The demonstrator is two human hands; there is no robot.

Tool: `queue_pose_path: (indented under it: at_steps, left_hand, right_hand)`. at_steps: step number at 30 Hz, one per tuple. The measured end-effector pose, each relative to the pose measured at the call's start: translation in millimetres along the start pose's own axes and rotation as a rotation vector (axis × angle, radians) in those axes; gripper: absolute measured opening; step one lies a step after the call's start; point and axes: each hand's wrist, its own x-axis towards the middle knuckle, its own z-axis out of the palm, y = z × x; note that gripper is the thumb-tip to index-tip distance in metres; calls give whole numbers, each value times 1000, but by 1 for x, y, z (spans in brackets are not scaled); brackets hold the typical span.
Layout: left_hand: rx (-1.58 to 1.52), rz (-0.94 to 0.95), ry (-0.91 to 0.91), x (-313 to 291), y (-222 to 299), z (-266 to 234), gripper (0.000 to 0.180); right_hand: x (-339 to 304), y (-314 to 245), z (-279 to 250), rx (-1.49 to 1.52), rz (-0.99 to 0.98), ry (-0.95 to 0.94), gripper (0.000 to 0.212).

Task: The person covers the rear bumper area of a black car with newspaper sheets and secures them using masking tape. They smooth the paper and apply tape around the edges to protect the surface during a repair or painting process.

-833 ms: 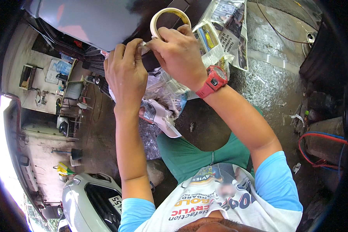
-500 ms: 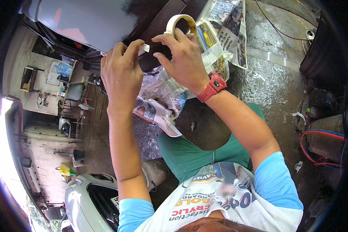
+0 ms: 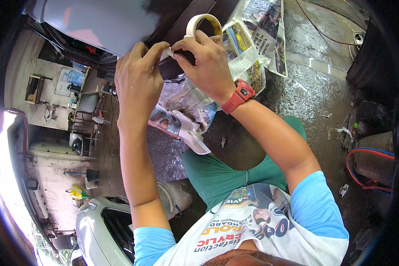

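Close against a grey-primed car panel, my left hand pinches a short whitish strip of masking tape between thumb and forefinger. My right hand is at the other end of that strip, its thumb and forefinger closed on it. A roll of masking tape is hooked over the other fingers of my right hand. Beneath and behind the hands lie crumpled newspaper sheets, some taped together, along the dark lower edge of the car.
Wet concrete floor stretches to the right, with a dark hose across it. Red and blue hoses curl at the right edge. A silver car stands at lower left; a cluttered bench with a grey chair is at left.
My right hand has moved slightly left and up with the tape roll. Its thumb and forefinger, apart before, now meet the strip at my left hand's fingertips.
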Motion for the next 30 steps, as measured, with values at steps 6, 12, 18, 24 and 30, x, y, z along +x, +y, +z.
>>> queue_pose_path:
  at_steps: [6, 12, 18, 24, 30]
  left_hand:
    - [-31, -46, 17, -3, 1, 4, 22]
    - [-263, -157, 192, -5, -2, 25, 14]
    - [-260, -358, 303, -14, 16, 35, 27]
    - [-85, -381, 408, -8, 20, 49, 37]
    - [-38, -329, 397, -7, 17, 44, 31]
  right_hand:
    - [1, -15, -10, -56, 12, -78, 18]
    - [1, -20, -7, 62, 193, -140, 25]
    - [5, -19, -20, 230, 285, -287, 34]
    - [-8, -21, -29, 257, 440, -205, 42]
    - [-25, -20, -33, 272, 519, -162, 41]
